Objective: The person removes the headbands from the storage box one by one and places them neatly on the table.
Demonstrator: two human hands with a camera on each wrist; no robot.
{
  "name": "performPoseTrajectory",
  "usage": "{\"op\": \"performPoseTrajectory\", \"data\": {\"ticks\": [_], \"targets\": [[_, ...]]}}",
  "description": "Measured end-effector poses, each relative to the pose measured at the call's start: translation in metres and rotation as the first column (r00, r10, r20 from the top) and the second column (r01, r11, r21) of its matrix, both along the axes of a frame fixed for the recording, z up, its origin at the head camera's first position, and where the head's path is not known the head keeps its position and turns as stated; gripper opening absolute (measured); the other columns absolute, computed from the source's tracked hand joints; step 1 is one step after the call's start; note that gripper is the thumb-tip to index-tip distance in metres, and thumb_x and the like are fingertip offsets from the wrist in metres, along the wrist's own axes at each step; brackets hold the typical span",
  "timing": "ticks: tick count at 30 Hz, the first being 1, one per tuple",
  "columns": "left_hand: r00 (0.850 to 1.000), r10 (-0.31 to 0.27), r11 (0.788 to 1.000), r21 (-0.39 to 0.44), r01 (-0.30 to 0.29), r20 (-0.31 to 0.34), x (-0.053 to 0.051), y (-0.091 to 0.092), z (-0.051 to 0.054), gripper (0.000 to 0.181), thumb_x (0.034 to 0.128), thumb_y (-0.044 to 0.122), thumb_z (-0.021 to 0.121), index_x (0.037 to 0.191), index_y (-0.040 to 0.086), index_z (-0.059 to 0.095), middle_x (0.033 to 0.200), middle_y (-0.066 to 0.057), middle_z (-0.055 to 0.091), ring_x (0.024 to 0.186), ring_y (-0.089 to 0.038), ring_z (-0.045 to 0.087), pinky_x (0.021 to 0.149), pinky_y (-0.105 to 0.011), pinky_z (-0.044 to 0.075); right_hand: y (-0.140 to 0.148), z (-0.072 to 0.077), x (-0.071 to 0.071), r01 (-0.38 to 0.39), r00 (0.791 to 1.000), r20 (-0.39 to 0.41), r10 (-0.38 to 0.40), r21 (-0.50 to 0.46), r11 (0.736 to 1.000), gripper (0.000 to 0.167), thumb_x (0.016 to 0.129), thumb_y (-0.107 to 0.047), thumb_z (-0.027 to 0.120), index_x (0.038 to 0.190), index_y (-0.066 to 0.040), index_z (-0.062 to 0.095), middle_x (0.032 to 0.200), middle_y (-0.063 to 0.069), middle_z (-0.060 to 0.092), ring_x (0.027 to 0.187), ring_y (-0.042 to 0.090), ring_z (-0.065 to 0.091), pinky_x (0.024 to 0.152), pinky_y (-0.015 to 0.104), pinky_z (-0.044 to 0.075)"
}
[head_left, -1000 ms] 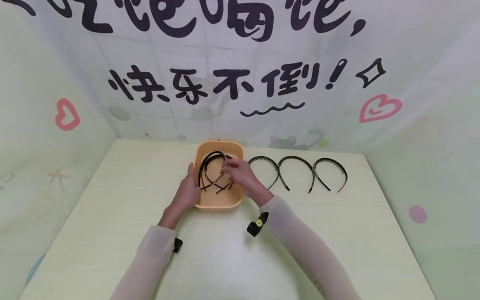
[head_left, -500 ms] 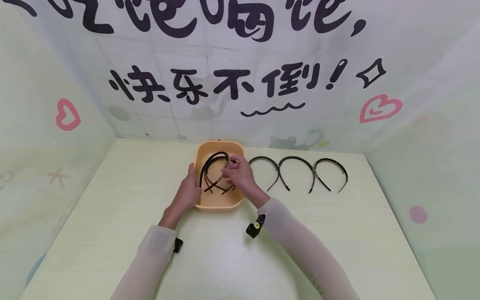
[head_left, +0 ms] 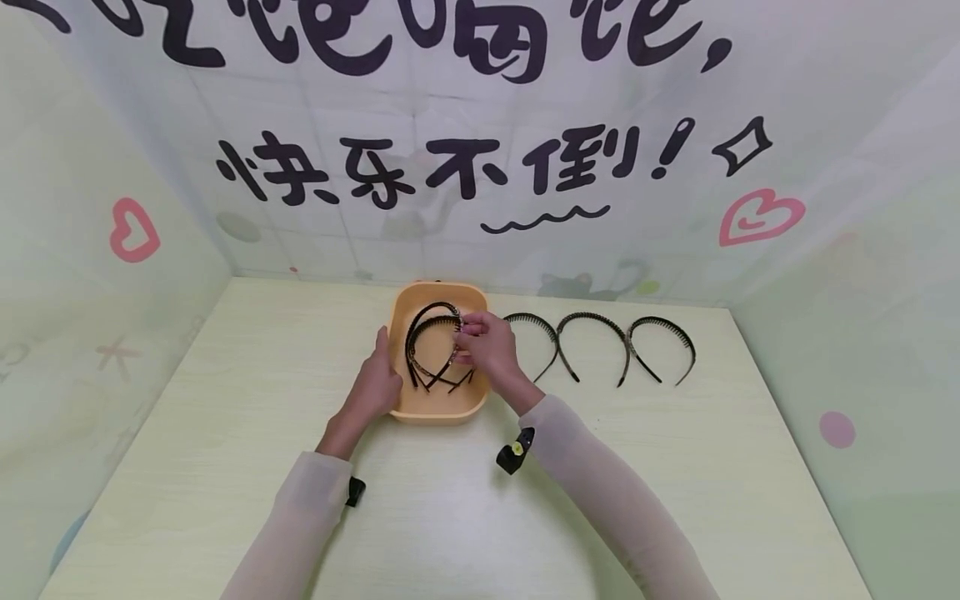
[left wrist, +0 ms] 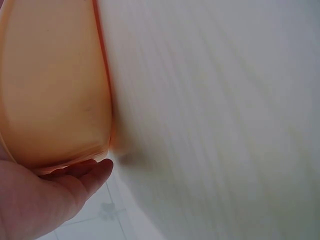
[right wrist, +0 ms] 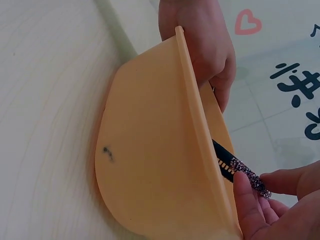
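Observation:
An orange plastic bin (head_left: 438,408) stands on the table with dark headbands inside. My left hand (head_left: 375,383) grips its left side; in the left wrist view the fingers lie against the bin's outer wall. Over the bin, my right hand (head_left: 491,350) pinches a black headband (right wrist: 245,172) studded with glittery stones between thumb and fingers. Its arch tilts up within the bin, above another toothed headband (head_left: 429,325). How many headbands lie there is hard to tell, as they overlap and the right hand covers part of them.
Three more headbands lie in a row right of the bin: a toothed one (head_left: 528,317) partly behind the right hand, a middle one (head_left: 592,316) and a right one (head_left: 663,322). A printed curtain (head_left: 420,242) rises behind the pale table (head_left: 450,517).
The right hand has shifted slightly right, pinching the stone-studded headband, and the headbands in the bin have moved right and turned a little. The left hand stays on the bin's side.

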State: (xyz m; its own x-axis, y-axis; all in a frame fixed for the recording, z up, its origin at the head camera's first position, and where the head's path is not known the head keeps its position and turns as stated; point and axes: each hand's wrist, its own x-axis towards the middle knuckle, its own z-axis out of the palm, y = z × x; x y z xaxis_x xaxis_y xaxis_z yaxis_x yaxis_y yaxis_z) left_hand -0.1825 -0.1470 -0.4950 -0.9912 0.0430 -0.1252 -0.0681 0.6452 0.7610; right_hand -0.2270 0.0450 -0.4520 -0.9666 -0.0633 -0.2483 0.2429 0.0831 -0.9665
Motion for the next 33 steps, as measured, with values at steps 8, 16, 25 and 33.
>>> {"op": "performPoseTrajectory", "data": {"ticks": [8,16,25,33], "targets": [[1.0,-0.002,1.0,-0.007,0.002,-0.003,0.0,0.0,-0.001,0.08,0.0894,-0.008,0.037,0.156,-0.003,-0.006,0.142,-0.04,0.042,0.094,-0.036,0.063,0.073,-0.041,0.052,0.002,0.001,-0.001,0.016,0.999,-0.029,-0.016,0.005,1.0,0.035,0.089,0.004,0.067,0.123,0.001,0.065,0.1,0.009,0.064,0.078,0.018,0.068,0.068,0.036,0.06],[1.0,0.009,1.0,-0.015,-0.009,0.006,0.0,0.0,0.0,0.08,0.0888,-0.008,0.037,0.156,-0.003,-0.006,0.136,-0.041,0.047,0.083,-0.032,0.061,0.066,-0.037,0.049,0.014,0.001,-0.006,0.032,0.999,0.028,-0.03,-0.058,0.998,0.032,0.09,0.001,0.067,0.122,-0.001,0.068,0.115,0.022,0.068,0.09,0.027,0.071,0.075,0.037,0.059],[1.0,0.009,1.0,-0.015,-0.009,0.025,0.0,0.001,-0.001,0.081,0.0891,-0.008,0.036,0.156,-0.003,-0.009,0.145,-0.04,0.038,0.101,-0.037,0.06,0.079,-0.042,0.05,0.032,0.0,-0.006,0.027,0.993,0.119,-0.01,-0.136,0.99,0.031,0.092,0.0,0.066,0.123,-0.001,0.068,0.123,0.027,0.065,0.11,0.038,0.066,0.075,0.034,0.059],[1.0,0.005,1.0,-0.008,-0.004,0.012,0.0,0.001,-0.001,0.078,0.0905,-0.008,0.033,0.156,-0.004,-0.009,0.152,-0.037,0.029,0.121,-0.04,0.053,0.095,-0.05,0.046,0.048,-0.001,-0.007,-0.027,0.992,0.115,0.045,-0.154,0.988,0.036,0.093,-0.002,0.064,0.129,0.005,0.062,0.125,0.03,0.063,0.1,0.034,0.069,0.083,0.041,0.058]]}}
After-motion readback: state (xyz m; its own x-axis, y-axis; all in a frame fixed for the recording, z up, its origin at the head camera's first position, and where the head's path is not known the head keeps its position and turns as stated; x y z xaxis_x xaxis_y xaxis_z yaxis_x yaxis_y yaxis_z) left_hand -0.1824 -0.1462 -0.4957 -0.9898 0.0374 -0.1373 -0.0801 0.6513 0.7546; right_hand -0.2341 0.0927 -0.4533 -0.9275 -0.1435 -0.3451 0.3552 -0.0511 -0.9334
